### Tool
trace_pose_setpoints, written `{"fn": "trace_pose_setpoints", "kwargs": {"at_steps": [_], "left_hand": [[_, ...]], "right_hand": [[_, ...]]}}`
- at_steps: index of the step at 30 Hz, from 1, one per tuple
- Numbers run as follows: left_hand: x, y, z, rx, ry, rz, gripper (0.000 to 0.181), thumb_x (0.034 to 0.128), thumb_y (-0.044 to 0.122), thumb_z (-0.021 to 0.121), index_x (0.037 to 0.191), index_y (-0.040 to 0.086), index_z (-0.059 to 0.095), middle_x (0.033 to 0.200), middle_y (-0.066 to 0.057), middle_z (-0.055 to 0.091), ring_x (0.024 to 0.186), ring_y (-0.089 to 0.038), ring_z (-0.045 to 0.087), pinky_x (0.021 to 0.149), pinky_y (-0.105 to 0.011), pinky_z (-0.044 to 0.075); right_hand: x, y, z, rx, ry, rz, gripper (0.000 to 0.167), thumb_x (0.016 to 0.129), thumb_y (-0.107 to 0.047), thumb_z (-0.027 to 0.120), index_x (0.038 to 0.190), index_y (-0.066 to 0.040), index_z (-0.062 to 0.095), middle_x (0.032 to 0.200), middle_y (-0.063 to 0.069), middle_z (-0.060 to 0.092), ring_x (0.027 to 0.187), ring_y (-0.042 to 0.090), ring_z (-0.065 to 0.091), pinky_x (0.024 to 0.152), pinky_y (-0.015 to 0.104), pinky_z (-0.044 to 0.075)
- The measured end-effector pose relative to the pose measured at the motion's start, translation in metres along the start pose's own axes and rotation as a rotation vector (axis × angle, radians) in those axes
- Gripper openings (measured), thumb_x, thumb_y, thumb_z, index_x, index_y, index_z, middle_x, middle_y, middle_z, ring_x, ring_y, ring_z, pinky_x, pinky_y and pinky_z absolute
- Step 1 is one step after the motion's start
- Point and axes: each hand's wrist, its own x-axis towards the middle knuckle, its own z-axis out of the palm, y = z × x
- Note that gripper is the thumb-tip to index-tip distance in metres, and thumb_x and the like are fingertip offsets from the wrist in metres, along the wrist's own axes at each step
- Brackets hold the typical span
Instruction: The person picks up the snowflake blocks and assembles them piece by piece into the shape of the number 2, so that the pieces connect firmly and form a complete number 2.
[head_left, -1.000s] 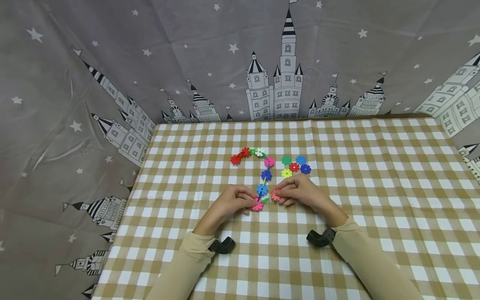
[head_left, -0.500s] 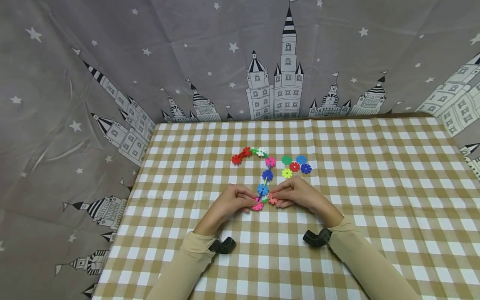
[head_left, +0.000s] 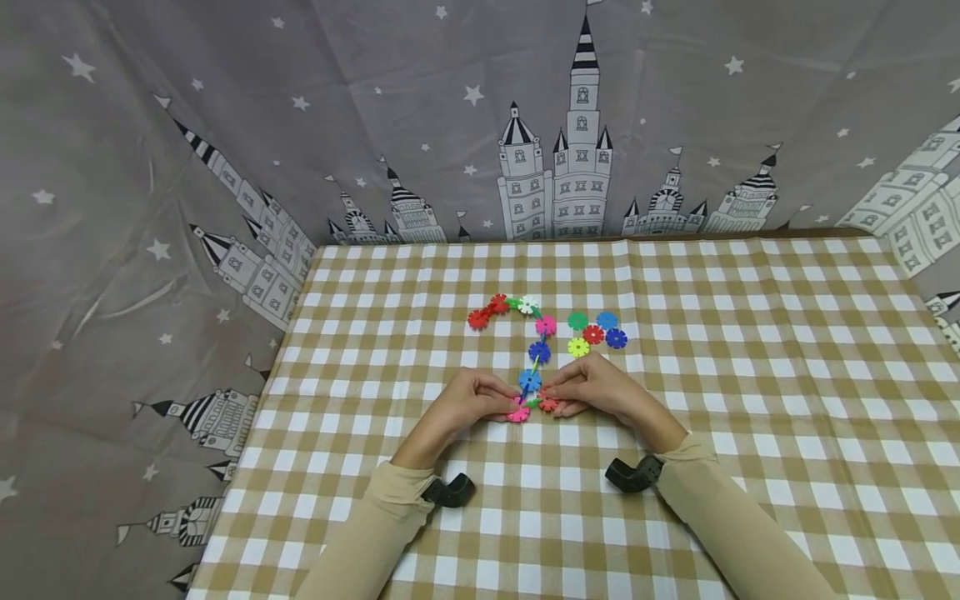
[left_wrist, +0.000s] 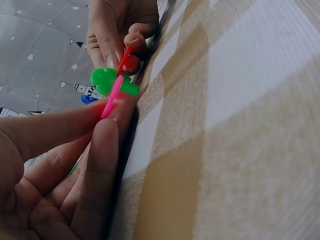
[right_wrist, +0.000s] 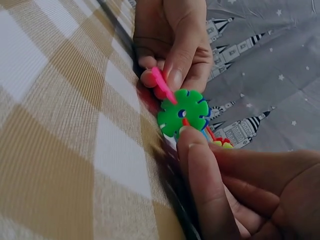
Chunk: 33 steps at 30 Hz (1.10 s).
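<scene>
In the head view, my left hand (head_left: pixel 468 400) pinches a pink notched plastic disc (head_left: pixel 519 414) at the near end of a curved chain of linked discs. A green disc (right_wrist: pixel 172 119) stands edge-on to it, slotted into the pink one. My right hand (head_left: pixel 603 387) pinches a red disc (head_left: pixel 549 405) between thumb and fingertips. The red disc's edge meets the green disc on the side away from the pink one; how deep it sits is hidden by the fingertips. Above, the chain runs through a light blue disc (head_left: pixel 529 380) and a dark blue disc (head_left: pixel 539 352).
The chain curves past an upper pink disc (head_left: pixel 546 325) and a white disc (head_left: pixel 528 305) to red discs (head_left: pixel 477 319). Several loose discs, among them a yellow one (head_left: pixel 577 347), lie right of it on the checked tablecloth (head_left: pixel 750 358). A castle-print curtain (head_left: pixel 420 100) hangs behind.
My right hand has moved left, bringing the red disc from apart to against the green disc. My left hand keeps its pinch on the pink disc. The head view has shifted slightly.
</scene>
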Motion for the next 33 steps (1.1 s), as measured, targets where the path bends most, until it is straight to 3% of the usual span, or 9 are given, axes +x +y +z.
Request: {"fn": "trace_pose_setpoints", "kwargs": {"at_steps": [9,16,20,26,33], "left_hand": [[-0.001,0.000,-0.001,0.003,-0.004,-0.009,0.023,0.0902,-0.001,0.075,0.110,-0.013,0.072,0.091,-0.016,0.079,0.071,-0.007,0.072,0.069,-0.022,0.061],[0.000,-0.001,-0.001,0.002,-0.013,-0.013,0.023,0.0888,-0.002,0.075,0.110,-0.012,0.073,0.089,-0.013,0.080,0.072,-0.008,0.072,0.068,-0.023,0.061],[0.000,-0.001,-0.001,0.009,-0.013,-0.016,0.023,0.0886,-0.002,0.075,0.110,-0.011,0.073,0.088,-0.012,0.079,0.072,-0.008,0.072,0.068,-0.023,0.061],[0.000,-0.001,-0.001,0.009,-0.022,-0.006,0.024,0.0892,-0.003,0.074,0.111,-0.012,0.072,0.089,-0.013,0.079,0.072,-0.009,0.072,0.069,-0.024,0.062],[0.000,0.000,-0.001,0.018,-0.021,-0.001,0.024,0.0889,-0.001,0.076,0.110,-0.010,0.073,0.092,-0.015,0.079,0.073,-0.009,0.072,0.069,-0.024,0.061]], "right_hand": [[-0.002,-0.002,-0.008,-0.116,0.019,-0.057,0.032,0.101,-0.015,0.068,0.124,0.006,0.071,0.088,0.014,0.079,0.069,0.014,0.076,0.066,0.030,0.064],[-0.002,-0.003,-0.031,-0.279,0.236,-0.152,0.036,0.099,-0.014,0.070,0.129,0.004,0.066,0.083,0.015,0.077,0.063,0.014,0.073,0.060,0.030,0.062],[0.002,-0.004,-0.038,-0.374,0.308,-0.164,0.040,0.097,-0.013,0.071,0.132,0.005,0.063,0.082,0.014,0.077,0.059,0.013,0.070,0.056,0.029,0.061],[0.007,-0.003,-0.042,-0.439,0.307,-0.166,0.037,0.097,-0.013,0.072,0.129,0.003,0.063,0.076,0.011,0.072,0.053,0.014,0.065,0.053,0.030,0.058],[0.006,-0.005,-0.044,-0.500,0.302,-0.151,0.027,0.089,-0.016,0.081,0.107,-0.003,0.066,0.074,0.005,0.065,0.050,0.013,0.061,0.052,0.028,0.054]]}}
